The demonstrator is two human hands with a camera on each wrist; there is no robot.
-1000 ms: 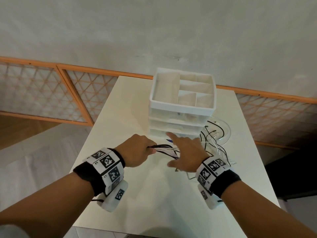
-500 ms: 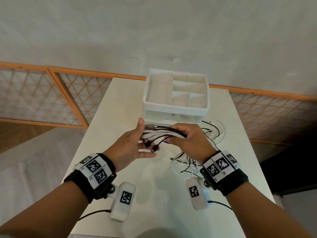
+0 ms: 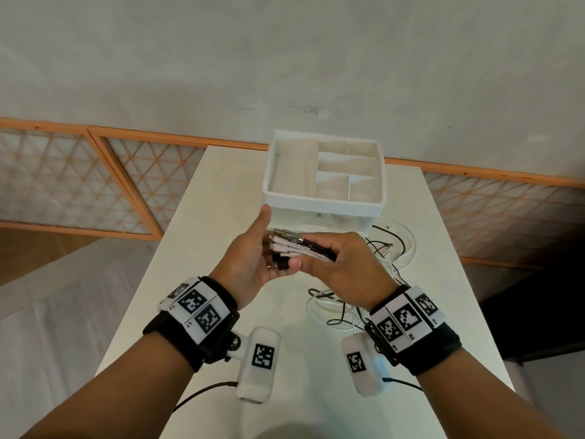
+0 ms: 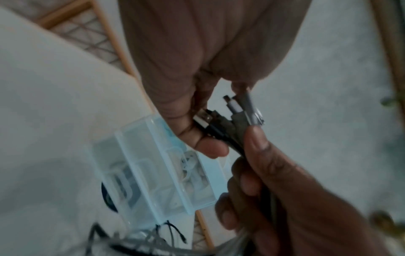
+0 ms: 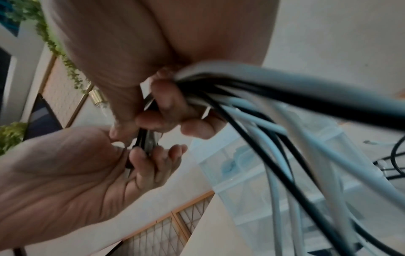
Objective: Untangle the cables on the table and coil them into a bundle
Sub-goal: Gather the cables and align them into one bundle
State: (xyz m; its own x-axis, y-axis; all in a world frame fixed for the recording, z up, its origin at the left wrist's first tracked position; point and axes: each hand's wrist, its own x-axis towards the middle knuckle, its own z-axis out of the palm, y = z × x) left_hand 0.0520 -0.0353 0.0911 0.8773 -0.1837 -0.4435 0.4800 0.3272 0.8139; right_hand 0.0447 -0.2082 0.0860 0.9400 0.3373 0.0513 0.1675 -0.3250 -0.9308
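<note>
Right hand [image 3: 343, 269] curled round bunch of cables [image 3: 304, 248], held above table [image 3: 221, 217] at frame centre, higher than a second ago. Left hand [image 3: 250, 264] now open-palmed, fingers [image 5: 153, 166] cupping plug ends, thumb up. Loose loops trail on table, lower right. Organizer [image 3: 323, 179] behind.

Your right hand [image 3: 345, 267] covers the mid run of the cables [image 3: 304, 248], so you can't count them. Plug types are too blurred in the wrist views. Drawer contents of the organizer [image 3: 323, 198] are unreadable. Both forearms are cut off at the btm edge.
</note>
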